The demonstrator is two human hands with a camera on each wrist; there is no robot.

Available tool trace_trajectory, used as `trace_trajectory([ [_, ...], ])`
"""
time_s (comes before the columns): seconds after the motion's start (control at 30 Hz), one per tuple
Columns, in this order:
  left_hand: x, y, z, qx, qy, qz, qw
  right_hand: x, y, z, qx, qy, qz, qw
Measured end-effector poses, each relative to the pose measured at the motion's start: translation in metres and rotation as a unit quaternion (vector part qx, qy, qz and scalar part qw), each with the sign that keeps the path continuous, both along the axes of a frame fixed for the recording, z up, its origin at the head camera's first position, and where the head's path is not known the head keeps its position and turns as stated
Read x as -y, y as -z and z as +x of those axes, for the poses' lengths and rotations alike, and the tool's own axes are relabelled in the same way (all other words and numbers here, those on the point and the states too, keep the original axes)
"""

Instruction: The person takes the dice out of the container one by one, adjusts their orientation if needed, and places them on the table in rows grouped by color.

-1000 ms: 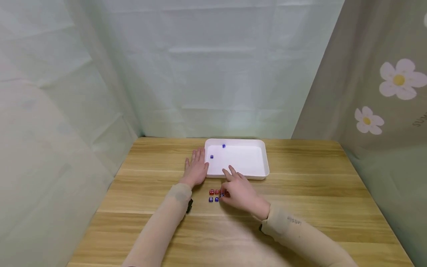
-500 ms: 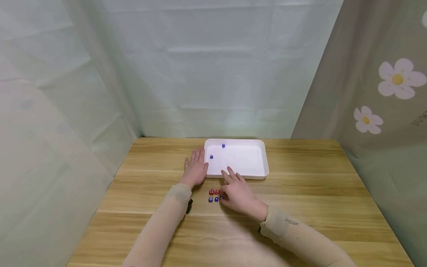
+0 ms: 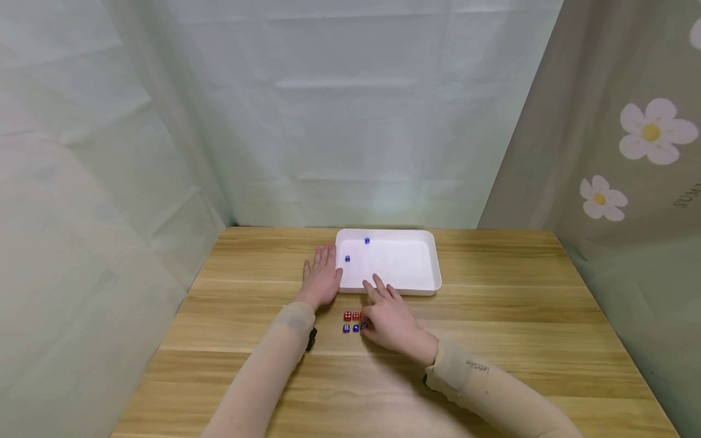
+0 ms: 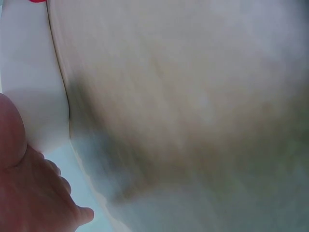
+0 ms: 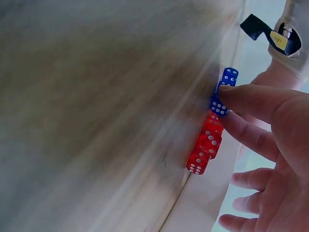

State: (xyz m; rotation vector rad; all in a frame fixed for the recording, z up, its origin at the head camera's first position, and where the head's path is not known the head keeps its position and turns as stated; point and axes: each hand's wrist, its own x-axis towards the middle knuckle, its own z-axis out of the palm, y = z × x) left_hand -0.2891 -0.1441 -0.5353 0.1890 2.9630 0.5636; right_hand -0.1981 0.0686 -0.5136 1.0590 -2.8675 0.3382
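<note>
My right hand (image 3: 397, 319) pinches a blue die (image 5: 218, 107) between thumb and index finger, at the right end of a short row of blue dice (image 3: 346, 328). Its other fingers reach out over the near rim of the white tray (image 3: 405, 258). Just behind the blue row lies a row of red dice (image 3: 347, 316), its right end partly covered by the fingers. My left hand (image 3: 320, 283) lies with straight fingers along the tray's left side, its thumb at the near left corner. Two more blue dice (image 3: 367, 241) are inside the tray.
The wooden table (image 3: 515, 340) carries everything and ends at the back near a pale curtain (image 3: 350, 121). To the right hangs a grey-brown cloth (image 3: 569, 121) with white flowers. A black strap piece (image 5: 256, 29) shows at the left wrist.
The right hand has brought the pinched blue die slightly toward me, down into line with the other blue dice. My left hand and the tray stay put.
</note>
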Motion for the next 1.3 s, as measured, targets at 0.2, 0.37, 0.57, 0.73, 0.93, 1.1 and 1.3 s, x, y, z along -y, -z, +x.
trace_trajectory([
  [0.2, -0.002, -0.001, 0.002, -0.005, -0.002, -0.001, 1.0000, -0.001, 0.002, 0.000, -0.007, -0.003, 0.008, 1.000],
  [0.37, -0.003, -0.003, 0.002, -0.007, -0.003, -0.001, 1.0000, -0.002, 0.001, 0.000, -0.012, -0.003, 0.012, 1.000],
  [0.57, -0.003, -0.006, 0.003, -0.002, -0.007, 0.004, 1.0000, -0.002, -0.001, 0.001, -0.013, -0.002, 0.015, 1.000],
  [0.73, -0.003, -0.006, 0.003, 0.001, -0.006, 0.000, 1.0000, -0.001, -0.003, 0.002, -0.011, -0.003, 0.015, 1.000],
  [0.93, -0.003, -0.004, 0.003, 0.000, -0.006, -0.001, 1.0000, -0.003, -0.006, 0.004, 0.003, 0.000, -0.001, 1.000],
  [1.1, -0.004, -0.005, 0.004, 0.006, -0.006, 0.000, 1.0000, -0.008, -0.012, 0.003, 0.025, 0.000, -0.029, 0.999],
  [1.3, -0.007, -0.007, 0.007, 0.004, -0.010, 0.012, 0.9999, -0.013, -0.026, -0.014, 0.038, 0.026, -0.060, 0.997],
])
